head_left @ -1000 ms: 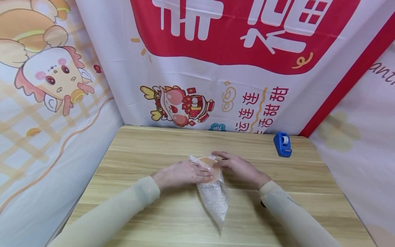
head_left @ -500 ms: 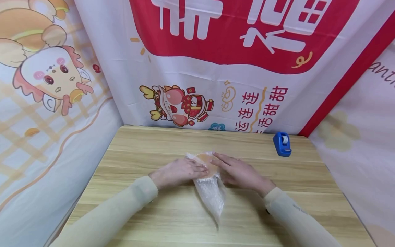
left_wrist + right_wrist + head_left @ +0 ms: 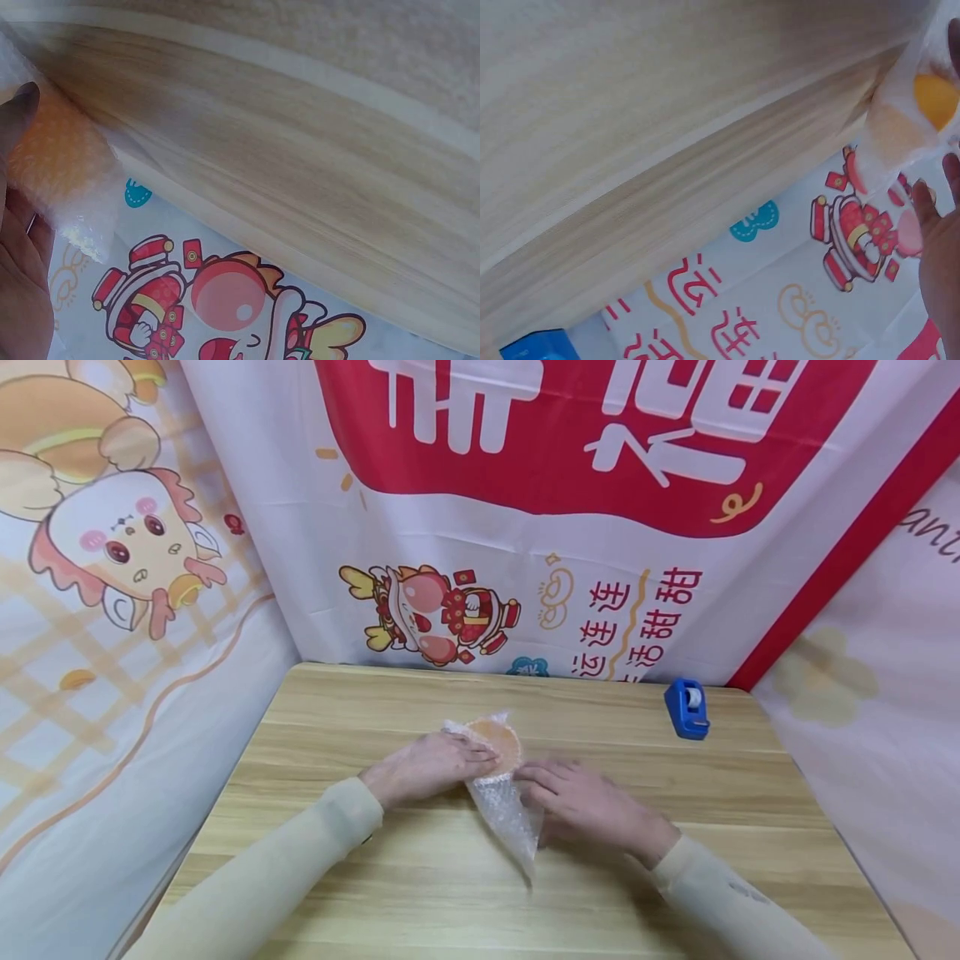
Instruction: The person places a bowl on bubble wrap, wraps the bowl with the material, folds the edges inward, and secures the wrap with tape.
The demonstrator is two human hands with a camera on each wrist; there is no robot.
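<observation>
A round, flat-looking orange object [image 3: 498, 745] lies partly wrapped in clear bubble wrap [image 3: 504, 814], whose pointed tail hangs toward the near side. On its left, my left hand [image 3: 431, 768] holds the wrapped object, fingers over the top. The left wrist view has the thumb [image 3: 21, 109] against the bubble wrap and the other fingers on the opposite side. My right hand [image 3: 592, 802], blurred, has its fingertips at the right edge of the wrap. Extended, spread fingers [image 3: 930, 202] show beside the wrap in the right wrist view, where an uncovered yellow-orange part shows.
A blue tape dispenser [image 3: 687, 708] stands at the back right of the wooden table [image 3: 337, 710]. Behind the table hangs a printed red and white cloth [image 3: 465, 543]. More printed cloth [image 3: 847, 760] borders both sides.
The wrapped object and my left hand have shifted slightly left and away. My right hand has moved from the object's upper right edge down toward the loose tail of bubble wrap.
</observation>
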